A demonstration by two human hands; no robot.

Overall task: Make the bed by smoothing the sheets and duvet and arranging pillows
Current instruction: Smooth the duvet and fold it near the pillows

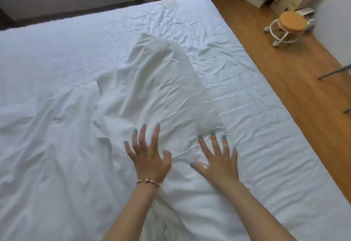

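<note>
From the head camera, both hands lie spread on the crumpled white duvet (144,92), gripping nothing. The left hand (150,157), fingers splayed, presses its bunched fold; the right hand (218,162) rests flat beside the wrinkled white fitted sheet (256,126).

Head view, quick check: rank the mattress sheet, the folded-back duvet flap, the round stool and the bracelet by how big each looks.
1. Mattress sheet, fills most of the view
2. Duvet flap
3. Round stool, though it stands farther away, so it looks smaller than it is
4. Bracelet on the left wrist
</note>
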